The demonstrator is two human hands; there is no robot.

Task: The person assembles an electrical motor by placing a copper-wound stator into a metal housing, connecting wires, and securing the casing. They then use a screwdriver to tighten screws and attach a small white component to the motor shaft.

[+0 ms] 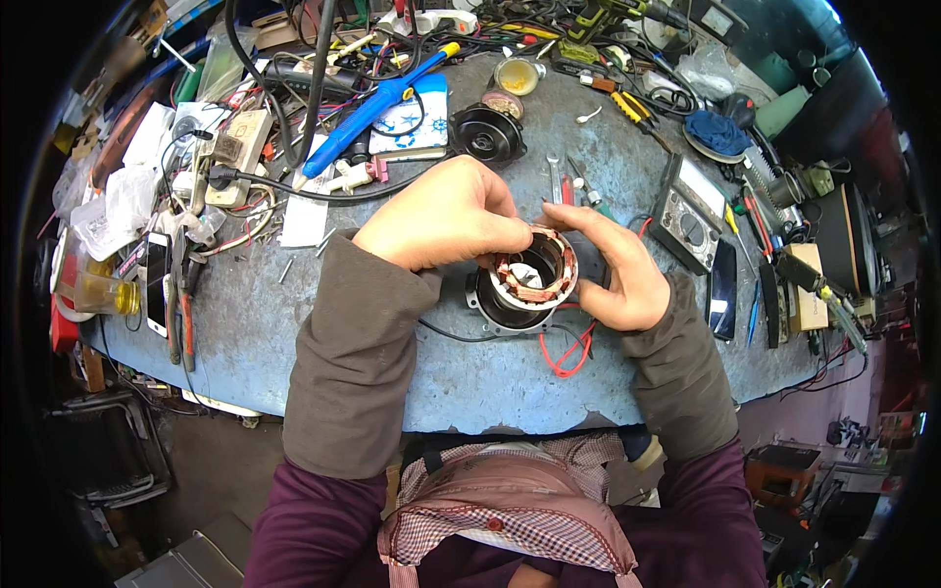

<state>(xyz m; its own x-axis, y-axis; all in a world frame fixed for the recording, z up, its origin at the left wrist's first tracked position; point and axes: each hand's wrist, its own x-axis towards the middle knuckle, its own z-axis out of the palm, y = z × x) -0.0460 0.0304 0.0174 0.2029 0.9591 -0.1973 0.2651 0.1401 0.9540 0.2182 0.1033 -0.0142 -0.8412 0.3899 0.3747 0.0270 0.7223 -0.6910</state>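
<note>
A ring-shaped motor stator [532, 293] with copper windings sits tilted at the mouth of a black motor housing [503, 318] near the table's front middle. My left hand [446, 218] is closed, its thumb and fingertips pinching the stator's far rim. Curved round the right side, my right hand [624, 274] has its fingers at the top edge and its thumb lower down, gripping the stator. Something whitish shows inside the ring. Red wire [561, 372] loops out below the right hand. Behind my left hand lies a black round motor end cover [487, 135].
A blue soldering-type tool [377, 110] lies across a blue-white booklet [431, 122]. To the right are a multimeter [691, 220], a dark phone [721, 291] and yellow-black cutters [632, 110]. Pliers [180, 304] and a white phone [157, 284] lie left. Tangled cables line the back.
</note>
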